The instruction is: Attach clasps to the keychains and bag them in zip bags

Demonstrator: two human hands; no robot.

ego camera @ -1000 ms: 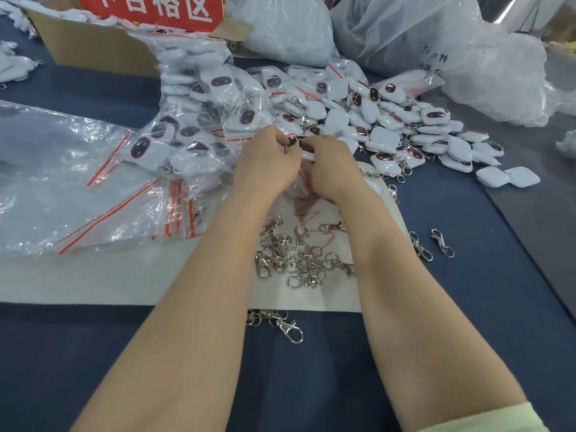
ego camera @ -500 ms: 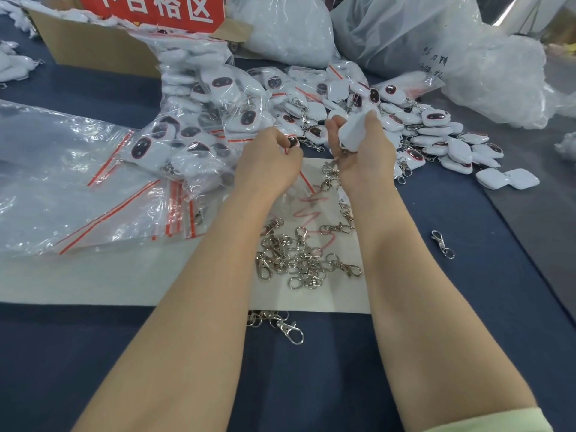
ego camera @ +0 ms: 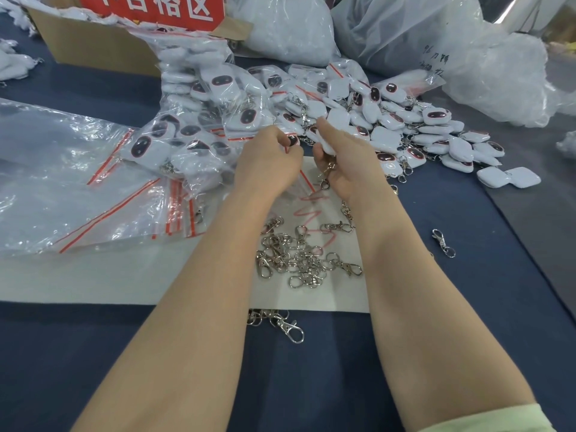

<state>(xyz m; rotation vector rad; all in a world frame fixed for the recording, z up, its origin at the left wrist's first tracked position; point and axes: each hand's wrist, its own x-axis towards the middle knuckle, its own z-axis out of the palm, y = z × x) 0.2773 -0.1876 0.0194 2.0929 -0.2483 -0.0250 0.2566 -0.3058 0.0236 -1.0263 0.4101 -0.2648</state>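
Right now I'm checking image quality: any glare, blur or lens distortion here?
Head view: soft, even light, faint shadows; glare streaks on the zip bags; wide-angle bending stretches the forearms at the bottom edge; both hands slightly soft, so the keychain between them lacks detail; the clasps are sharp.

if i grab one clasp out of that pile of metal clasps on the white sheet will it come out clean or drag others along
The pile of metal clasps looks interlocked, hooks through rings, so one would likely drag neighbours. Each seems small, rigid and probably light. Their shiny finish suggests they may slip on the white sheet rather than roll.
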